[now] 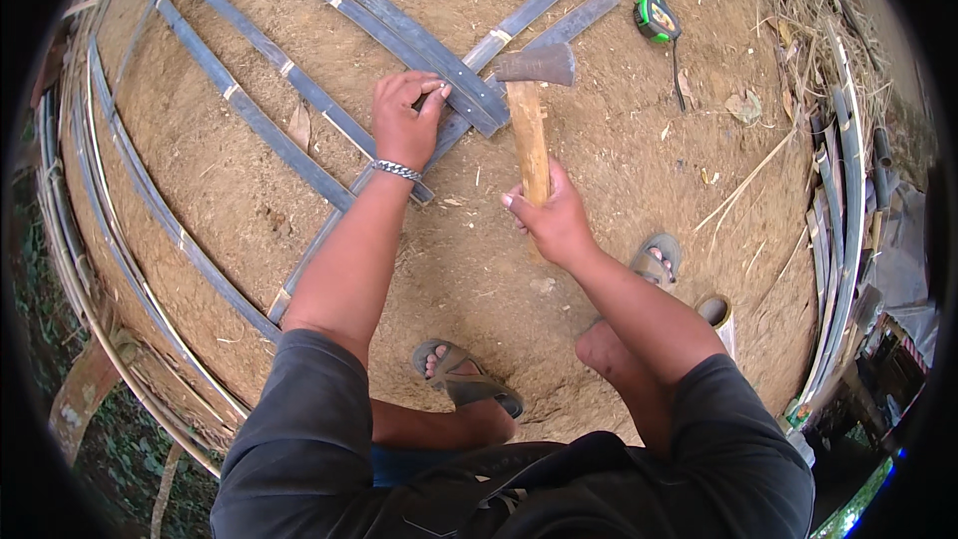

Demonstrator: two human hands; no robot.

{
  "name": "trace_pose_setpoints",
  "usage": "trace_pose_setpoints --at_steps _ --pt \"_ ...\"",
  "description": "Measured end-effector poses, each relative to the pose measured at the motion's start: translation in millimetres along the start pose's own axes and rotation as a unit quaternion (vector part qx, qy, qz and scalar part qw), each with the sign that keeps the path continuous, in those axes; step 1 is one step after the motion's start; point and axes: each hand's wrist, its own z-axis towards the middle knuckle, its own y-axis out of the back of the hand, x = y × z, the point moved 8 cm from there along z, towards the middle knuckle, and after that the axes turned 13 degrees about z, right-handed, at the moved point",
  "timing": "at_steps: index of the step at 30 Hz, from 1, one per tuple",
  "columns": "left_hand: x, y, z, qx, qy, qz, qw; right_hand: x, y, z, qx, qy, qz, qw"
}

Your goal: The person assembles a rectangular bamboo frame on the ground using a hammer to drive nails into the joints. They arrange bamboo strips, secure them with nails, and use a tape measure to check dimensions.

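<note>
At the centre of the frame, the right hand (555, 218) is wrapped around the wooden handle of an axe (529, 130), whose head points up, just beside the ends of the dark slats (469, 92). The left hand (404, 122), left of the axe, is at these slats with fingers bent and thumb near the fingertips; whether they pinch something small, I cannot tell. The slats lie over crossing strips (544, 2) on the soil, with a tape measure (655, 18) at upper right.

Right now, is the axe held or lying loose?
Held: the right hand is wrapped around the wooden handle of the axe.
</note>
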Motion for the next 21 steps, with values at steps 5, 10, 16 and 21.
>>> trace_pose_setpoints --at_steps 5,10,16,21 --pt "0.2 -5.5 -7.7 -0.054 0.021 0.035 0.998 0.0 -5.0 0.1 0.007 -0.001 -0.021 1.0" --pt "-4.7 -6.5 -9.0 -0.037 0.022 0.065 0.997 -1.5 -12.1 -0.1 0.009 -0.017 -0.012 1.0" --pt "-4.2 -5.5 -9.4 -0.043 0.001 0.055 0.998 5.1 -13.6 7.5 0.01 0.055 -0.14 0.989" --pt "-5.3 -3.9 -10.4 -0.058 -0.012 0.072 0.996 27.9 -8.2 4.1 0.002 0.143 -0.344 0.928"
